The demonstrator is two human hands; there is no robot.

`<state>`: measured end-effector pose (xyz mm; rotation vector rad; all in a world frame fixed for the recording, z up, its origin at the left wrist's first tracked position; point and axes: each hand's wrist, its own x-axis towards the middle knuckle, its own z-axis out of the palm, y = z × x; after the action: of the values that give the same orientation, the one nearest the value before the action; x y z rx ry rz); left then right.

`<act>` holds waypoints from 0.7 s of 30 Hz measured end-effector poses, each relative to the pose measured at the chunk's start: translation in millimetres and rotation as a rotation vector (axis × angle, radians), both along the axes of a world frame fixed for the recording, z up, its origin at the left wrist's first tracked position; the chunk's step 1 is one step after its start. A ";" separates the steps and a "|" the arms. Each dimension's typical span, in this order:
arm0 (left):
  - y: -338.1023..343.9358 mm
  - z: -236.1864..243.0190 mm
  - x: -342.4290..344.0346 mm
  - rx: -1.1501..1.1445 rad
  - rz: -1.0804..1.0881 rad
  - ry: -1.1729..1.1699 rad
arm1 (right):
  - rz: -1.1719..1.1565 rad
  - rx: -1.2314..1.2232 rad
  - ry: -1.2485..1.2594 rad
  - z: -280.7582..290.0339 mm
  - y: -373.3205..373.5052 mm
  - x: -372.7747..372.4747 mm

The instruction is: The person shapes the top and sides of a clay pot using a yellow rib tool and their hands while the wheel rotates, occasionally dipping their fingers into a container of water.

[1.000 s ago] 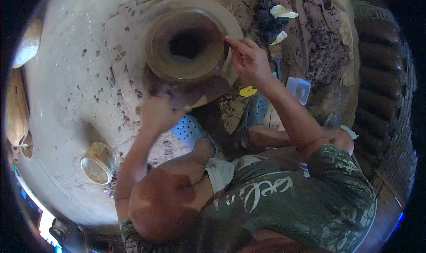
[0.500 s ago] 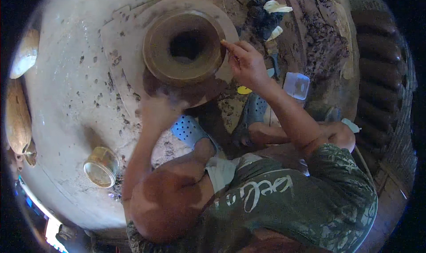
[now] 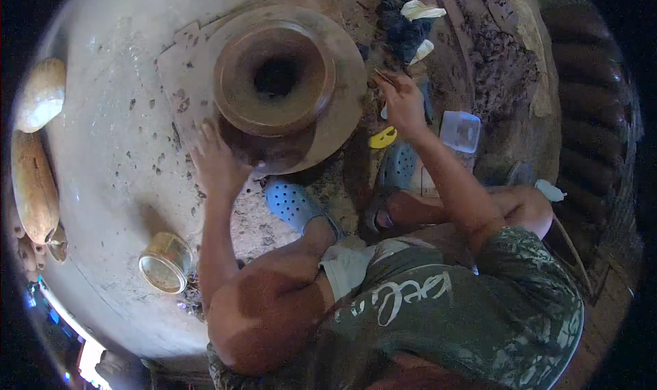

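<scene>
The pale grey floor (image 3: 109,205) is spattered with dark mud, thickest around the wheel. At the far left lie 2 long brown gourd-like objects (image 3: 34,185); nearer on that side sits a small tub (image 3: 166,263). On the far right is a mass of dark wet clay (image 3: 499,75), with a black plastic bag (image 3: 404,37) to its left and a dark ribbed structure (image 3: 582,82) to its right. A clear plastic box (image 3: 460,131) lies nearer, and a yellow flat piece (image 3: 383,137) rests just right of the wheel.

The round clay pot (image 3: 274,113) is left of centre on the far side, on the round potter's wheel (image 3: 345,102). Its flared mouth points up, and its central axis stands about upright; its height is hard to judge from above.

The left hand (image 3: 219,161) is spread wide at the wheel's near left edge; I cannot tell whether it touches. The right hand (image 3: 405,109), apart from the pot on its right, narrowly pinches a thin brown sliver (image 3: 385,78), too small to identify. Nearer are 2 blue clogs (image 3: 293,204), worn by the person.
</scene>
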<state>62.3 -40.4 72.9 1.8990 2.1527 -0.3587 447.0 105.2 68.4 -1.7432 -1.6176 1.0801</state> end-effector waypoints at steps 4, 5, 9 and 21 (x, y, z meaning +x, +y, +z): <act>-7.2 16.4 43.9 0.070 -0.011 -0.181 | -0.147 -0.347 -0.148 -59.2 -25.0 33.3; -7.5 13.9 48.9 0.043 0.026 -0.184 | -0.190 -0.435 -0.109 -63.1 -31.0 30.1; -19.3 8.5 59.6 0.037 0.111 -0.165 | -0.264 -0.756 0.117 -71.1 -49.5 -5.5; -17.9 15.0 63.7 0.106 0.055 -0.149 | 0.045 -0.481 -0.239 -15.0 -37.1 8.3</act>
<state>126.1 -58.3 87.8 1.8525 2.1585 -0.0915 455.3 68.1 53.5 -2.2238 -1.6335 1.4168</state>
